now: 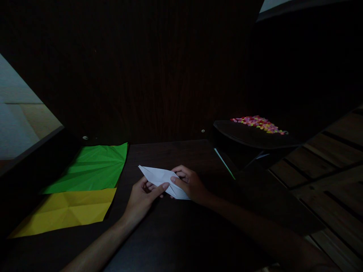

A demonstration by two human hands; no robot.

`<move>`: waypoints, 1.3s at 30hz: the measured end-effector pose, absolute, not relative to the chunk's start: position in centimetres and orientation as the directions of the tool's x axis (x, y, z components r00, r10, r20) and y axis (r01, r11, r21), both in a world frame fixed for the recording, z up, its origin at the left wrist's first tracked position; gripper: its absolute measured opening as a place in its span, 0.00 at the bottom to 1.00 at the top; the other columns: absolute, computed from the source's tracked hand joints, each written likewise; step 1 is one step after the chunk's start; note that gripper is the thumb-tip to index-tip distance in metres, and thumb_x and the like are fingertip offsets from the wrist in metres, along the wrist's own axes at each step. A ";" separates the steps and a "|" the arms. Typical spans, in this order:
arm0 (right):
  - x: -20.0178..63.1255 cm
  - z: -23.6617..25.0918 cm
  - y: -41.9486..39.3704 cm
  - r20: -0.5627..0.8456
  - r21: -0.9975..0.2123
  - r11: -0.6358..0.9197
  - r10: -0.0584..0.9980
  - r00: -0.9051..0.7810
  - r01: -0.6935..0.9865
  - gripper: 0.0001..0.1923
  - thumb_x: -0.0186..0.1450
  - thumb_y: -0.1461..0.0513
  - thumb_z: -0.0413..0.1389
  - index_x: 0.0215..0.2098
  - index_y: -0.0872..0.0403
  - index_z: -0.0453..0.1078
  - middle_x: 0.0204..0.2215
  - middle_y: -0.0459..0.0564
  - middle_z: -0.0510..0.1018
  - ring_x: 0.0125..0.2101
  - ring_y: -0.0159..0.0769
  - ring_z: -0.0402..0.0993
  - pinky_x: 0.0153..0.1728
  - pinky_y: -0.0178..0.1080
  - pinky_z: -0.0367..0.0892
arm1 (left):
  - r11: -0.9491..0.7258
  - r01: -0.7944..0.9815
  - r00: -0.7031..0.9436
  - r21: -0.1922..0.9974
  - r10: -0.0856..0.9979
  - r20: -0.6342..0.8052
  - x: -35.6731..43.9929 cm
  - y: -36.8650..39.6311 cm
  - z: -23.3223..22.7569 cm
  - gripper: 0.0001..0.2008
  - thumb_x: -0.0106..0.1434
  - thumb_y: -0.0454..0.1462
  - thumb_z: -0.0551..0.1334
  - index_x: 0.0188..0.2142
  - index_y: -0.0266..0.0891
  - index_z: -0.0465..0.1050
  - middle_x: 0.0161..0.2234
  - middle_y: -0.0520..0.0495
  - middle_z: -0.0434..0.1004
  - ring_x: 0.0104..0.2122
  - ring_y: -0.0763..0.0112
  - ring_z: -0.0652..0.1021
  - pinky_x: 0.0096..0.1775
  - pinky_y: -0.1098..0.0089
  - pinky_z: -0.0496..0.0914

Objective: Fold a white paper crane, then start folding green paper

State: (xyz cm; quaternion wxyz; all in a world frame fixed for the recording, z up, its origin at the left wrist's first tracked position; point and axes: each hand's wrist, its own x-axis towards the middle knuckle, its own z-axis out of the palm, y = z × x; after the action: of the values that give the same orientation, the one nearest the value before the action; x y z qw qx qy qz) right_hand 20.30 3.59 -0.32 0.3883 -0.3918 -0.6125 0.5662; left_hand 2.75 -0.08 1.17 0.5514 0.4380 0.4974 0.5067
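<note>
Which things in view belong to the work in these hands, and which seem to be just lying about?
Belongs to the work:
folded white paper, held by the left hand and right hand

Apparently just lying about, untouched:
creased green sheet
creased yellow sheet
thin strip
small colourful pieces

- folded white paper [155, 175]: 1
- grips: 2, left grip [142, 195], right grip [192, 185]
- creased sheets, 9 o'clock from white: 2 (green sheet [92, 166], yellow sheet [68, 209])
- thin strip [224, 163]: 1
- pale round fittings [203, 131]: 2
- bright bits [259, 124], 2 o'clock: many, too small to count

head view | forward, down | seemingly near, above dim desk [170, 153]
</note>
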 end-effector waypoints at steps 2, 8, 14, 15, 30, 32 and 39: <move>20.3 -0.3 3.6 0.039 -0.996 0.066 0.924 -0.381 0.059 0.11 0.63 0.57 0.57 0.41 0.53 0.68 0.33 0.49 0.78 0.28 0.35 0.77 0.26 0.35 0.71 | 0.131 -0.122 -0.005 0.984 0.991 -0.132 2.8 -0.1 1.1 0.20 0.45 0.42 0.75 0.33 0.35 0.73 0.26 0.49 0.81 0.24 0.70 0.78 0.27 0.73 0.73; 20.3 0.4 3.2 0.014 -1.000 0.002 0.887 -0.462 -0.026 0.19 0.56 0.60 0.64 0.44 0.53 0.65 0.37 0.50 0.77 0.28 0.36 0.77 0.26 0.38 0.73 | 0.153 -0.157 -0.037 0.976 0.986 -0.161 2.6 0.0 1.0 0.20 0.44 0.41 0.75 0.33 0.35 0.73 0.26 0.47 0.82 0.26 0.67 0.81 0.32 0.71 0.74; 20.5 0.5 3.3 0.102 -0.993 0.116 0.858 -0.504 -0.004 0.23 0.52 0.64 0.66 0.45 0.55 0.66 0.37 0.49 0.77 0.31 0.36 0.77 0.33 0.39 0.73 | 0.180 -0.209 -0.076 0.961 0.977 -0.199 2.5 0.0 1.1 0.20 0.43 0.43 0.75 0.32 0.35 0.74 0.29 0.46 0.83 0.29 0.64 0.82 0.36 0.67 0.76; 20.6 0.5 3.3 0.116 -0.990 0.142 0.858 -0.501 0.014 0.24 0.52 0.65 0.66 0.45 0.55 0.67 0.38 0.50 0.77 0.33 0.37 0.77 0.34 0.39 0.73 | 0.186 -0.216 -0.076 0.958 0.975 -0.207 2.5 0.0 1.0 0.21 0.44 0.44 0.75 0.32 0.34 0.74 0.29 0.45 0.83 0.29 0.63 0.82 0.36 0.66 0.76; 21.0 0.8 4.2 -0.055 -0.998 -0.059 0.801 -0.596 0.013 0.14 0.56 0.58 0.63 0.37 0.57 0.68 0.23 0.46 0.77 0.22 0.34 0.76 0.25 0.37 0.72 | 0.138 -0.289 -0.111 0.947 0.978 -0.176 2.4 0.0 0.8 0.21 0.46 0.43 0.75 0.35 0.33 0.75 0.32 0.45 0.83 0.34 0.62 0.82 0.41 0.63 0.76; 21.1 0.7 4.5 -0.087 -0.994 -0.108 0.778 -0.622 0.004 0.16 0.55 0.57 0.65 0.35 0.58 0.69 0.23 0.46 0.77 0.21 0.34 0.76 0.24 0.37 0.72 | 0.136 -0.279 -0.115 0.951 0.978 -0.173 2.4 0.0 0.9 0.20 0.44 0.42 0.75 0.33 0.33 0.75 0.31 0.45 0.83 0.33 0.62 0.82 0.40 0.64 0.77; 21.0 0.3 4.8 -0.192 -0.967 -0.254 0.753 -0.629 -0.008 0.21 0.48 0.57 0.70 0.35 0.61 0.72 0.25 0.50 0.79 0.23 0.34 0.76 0.25 0.37 0.72 | 0.116 -0.163 -0.129 0.980 0.982 -0.138 2.4 -0.2 1.4 0.18 0.43 0.40 0.76 0.31 0.34 0.75 0.26 0.47 0.82 0.27 0.68 0.81 0.33 0.72 0.75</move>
State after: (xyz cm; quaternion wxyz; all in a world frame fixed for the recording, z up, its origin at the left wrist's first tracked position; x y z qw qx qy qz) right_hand 21.01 4.82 0.29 0.2659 -0.3386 -0.5498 0.7158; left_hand 2.44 -0.15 1.36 0.5318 0.3905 0.5245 0.5381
